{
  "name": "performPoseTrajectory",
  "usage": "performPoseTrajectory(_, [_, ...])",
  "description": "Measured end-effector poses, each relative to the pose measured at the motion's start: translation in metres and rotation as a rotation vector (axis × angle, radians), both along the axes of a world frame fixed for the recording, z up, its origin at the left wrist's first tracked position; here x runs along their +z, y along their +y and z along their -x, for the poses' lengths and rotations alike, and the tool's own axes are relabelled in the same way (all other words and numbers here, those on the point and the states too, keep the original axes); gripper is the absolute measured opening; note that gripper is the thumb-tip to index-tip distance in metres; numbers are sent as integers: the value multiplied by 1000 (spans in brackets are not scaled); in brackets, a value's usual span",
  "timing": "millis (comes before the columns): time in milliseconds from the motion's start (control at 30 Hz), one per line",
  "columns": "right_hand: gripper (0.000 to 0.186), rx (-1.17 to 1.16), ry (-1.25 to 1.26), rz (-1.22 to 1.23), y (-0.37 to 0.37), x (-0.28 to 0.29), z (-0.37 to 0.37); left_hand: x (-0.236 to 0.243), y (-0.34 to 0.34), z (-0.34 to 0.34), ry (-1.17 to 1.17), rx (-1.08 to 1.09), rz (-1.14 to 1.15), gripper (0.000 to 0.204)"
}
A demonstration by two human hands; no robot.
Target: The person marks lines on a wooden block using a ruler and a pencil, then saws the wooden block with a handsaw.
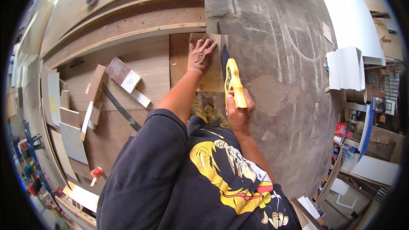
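Observation:
My right hand [239, 110] is wrapped round the yellow handle of a handsaw [233, 83]. Its dark blade points away from me and lies along the right part of a thin wooden board [210, 79]; a narrow strip of board shows to the right of the blade near the far end. My left hand [202, 54] presses flat on the board with fingers spread, just left of the blade. Under the board's left side is another brown wooden panel [179, 66].
Wood offcuts [123, 74] and a dark curved strip [120, 107] lie to the left. Long planks [140, 19] with raised edges run across the far left. A stack of white panels [346, 69] stands at the right. A red-and-white roll [96, 172] sits at the lower left.

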State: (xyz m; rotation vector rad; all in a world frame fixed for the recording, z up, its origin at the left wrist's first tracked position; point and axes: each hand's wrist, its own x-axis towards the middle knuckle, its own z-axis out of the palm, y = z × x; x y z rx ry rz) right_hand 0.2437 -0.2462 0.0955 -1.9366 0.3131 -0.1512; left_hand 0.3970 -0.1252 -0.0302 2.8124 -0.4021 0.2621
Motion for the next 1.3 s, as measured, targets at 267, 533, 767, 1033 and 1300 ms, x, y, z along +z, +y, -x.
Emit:
performPoseTrajectory(267, [9,84,-44,43,-4,-8,-25,6,-3,-3,70,150,6,36])
performPoseTrajectory(533, [9,157,-102,206,-6,42,22,4,1,-8,145,197,-29,40])
performPoseTrajectory(767, [4,97,-137,139,-12,16,32,1,3,-6,150,161,-33,43])
performPoseTrajectory(1033, [5,110,-244,207,0,-29,-74,9,-3,-4,141,164,-22,40])
performPoseTrajectory(1300, [7,32,-221,195,9,-29,-63,11,1,-4,87,139,5,36])
